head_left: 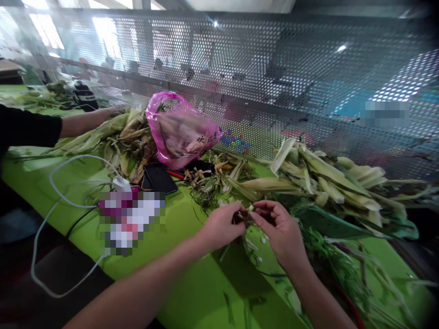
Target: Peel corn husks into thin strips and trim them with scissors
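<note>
My left hand (pixel 222 225) and my right hand (pixel 284 230) meet above the green table (pixel 185 269), both closed in a pinch. Between their fingertips is a small pale piece of corn husk (pixel 251 209); the fingers cover much of it. Thin husk strips hang beneath my left hand. Just beyond the hands lie dry husks (pixel 270 184) and tangled corn silk (pixel 202 183). To the right, a large heap of pale corn husks (pixel 329 169) rests on a green bag or sheet (pixel 329 219).
Another person's arm (pixel 82 122) reaches over husks at left. A pink plastic bag (pixel 181 132), a black phone (pixel 159 178) and a white charger (pixel 121 184) with cable lie left of my hands. Behind stands a perforated metal screen (pixel 240 50). Green strands (pixel 339 269) lie at right.
</note>
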`<state>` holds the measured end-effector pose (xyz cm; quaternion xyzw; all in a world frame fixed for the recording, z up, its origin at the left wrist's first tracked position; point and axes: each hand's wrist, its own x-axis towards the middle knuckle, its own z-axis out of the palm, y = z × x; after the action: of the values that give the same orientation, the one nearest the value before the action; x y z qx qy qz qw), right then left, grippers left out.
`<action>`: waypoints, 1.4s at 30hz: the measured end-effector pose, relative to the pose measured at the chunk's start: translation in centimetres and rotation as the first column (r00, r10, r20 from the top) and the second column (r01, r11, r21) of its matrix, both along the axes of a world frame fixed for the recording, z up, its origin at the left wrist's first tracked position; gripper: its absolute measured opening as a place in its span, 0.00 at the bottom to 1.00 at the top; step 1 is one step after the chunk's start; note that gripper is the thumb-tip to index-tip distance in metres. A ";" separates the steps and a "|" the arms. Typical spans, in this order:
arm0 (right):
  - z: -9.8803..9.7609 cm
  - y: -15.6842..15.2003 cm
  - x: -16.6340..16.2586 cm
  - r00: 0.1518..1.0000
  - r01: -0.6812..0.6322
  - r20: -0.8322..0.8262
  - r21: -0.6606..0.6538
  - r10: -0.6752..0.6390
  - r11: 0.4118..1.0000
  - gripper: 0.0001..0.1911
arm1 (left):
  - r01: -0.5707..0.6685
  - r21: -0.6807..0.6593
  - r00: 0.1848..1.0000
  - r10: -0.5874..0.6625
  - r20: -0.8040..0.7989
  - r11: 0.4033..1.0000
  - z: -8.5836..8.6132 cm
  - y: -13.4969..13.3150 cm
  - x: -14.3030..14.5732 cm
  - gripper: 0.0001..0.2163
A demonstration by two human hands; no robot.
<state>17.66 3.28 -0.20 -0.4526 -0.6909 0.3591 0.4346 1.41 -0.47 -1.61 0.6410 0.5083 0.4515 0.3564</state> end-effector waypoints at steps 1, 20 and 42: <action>0.0 0.1 0.1 1.000 -0.003 0.002 -0.014 0.003 1.000 0.17 | 0.002 0.010 1.000 -0.002 -0.017 1.000 0.1 -0.1 0.0 0.09; 0.6 0.1 -0.3 0.922 -0.082 -0.386 -0.300 -0.043 0.950 0.13 | 0.268 -0.176 0.809 -0.122 0.575 0.947 0.2 0.1 0.2 0.09; 0.5 -0.7 -0.9 0.958 -0.093 -0.286 -0.274 0.012 0.957 0.18 | 0.168 -0.208 0.740 0.016 0.673 0.964 -0.1 0.4 0.4 0.05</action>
<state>16.73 2.61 0.33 -0.4361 -0.5752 0.5268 0.4488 1.81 -0.08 -1.67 0.4053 0.3736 0.5667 0.6123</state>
